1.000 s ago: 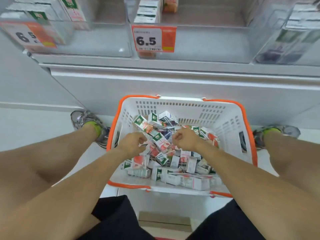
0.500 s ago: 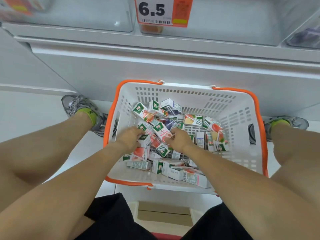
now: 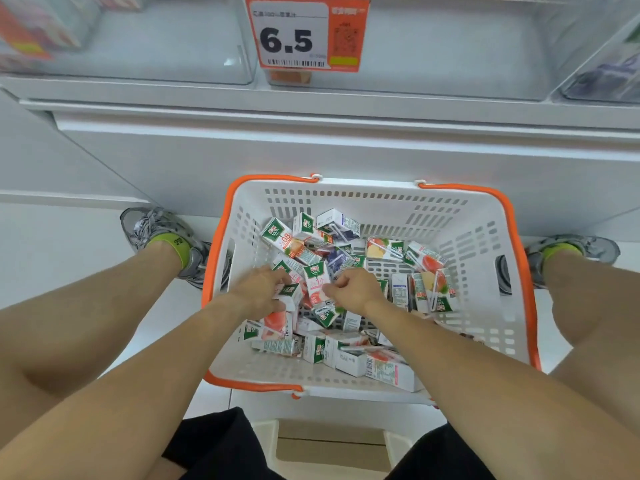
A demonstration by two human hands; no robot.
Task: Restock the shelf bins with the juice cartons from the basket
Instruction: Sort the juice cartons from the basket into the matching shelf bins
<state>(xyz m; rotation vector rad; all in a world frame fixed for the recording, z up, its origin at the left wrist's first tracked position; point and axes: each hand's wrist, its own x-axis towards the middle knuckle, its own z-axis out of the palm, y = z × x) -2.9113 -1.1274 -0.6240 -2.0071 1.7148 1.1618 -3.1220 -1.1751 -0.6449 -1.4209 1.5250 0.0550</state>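
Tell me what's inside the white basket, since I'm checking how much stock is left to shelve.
The white basket holds a loose pile of small juice cartons, with both hands, left hand and right hand, reaching in. Cartons beneath the hands and forearms are hidden, so no exact count.

Lighting: bright, even, overhead; shadows soft.
Blur: shelf bins [image 3: 124, 39] smeared at upper corners.
Distortion: wide-angle bowing at edges.

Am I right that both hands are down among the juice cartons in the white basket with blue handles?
Not quite: the basket's handles are orange, as the head view shows. The rest holds: the left hand and right hand are both down among the juice cartons.
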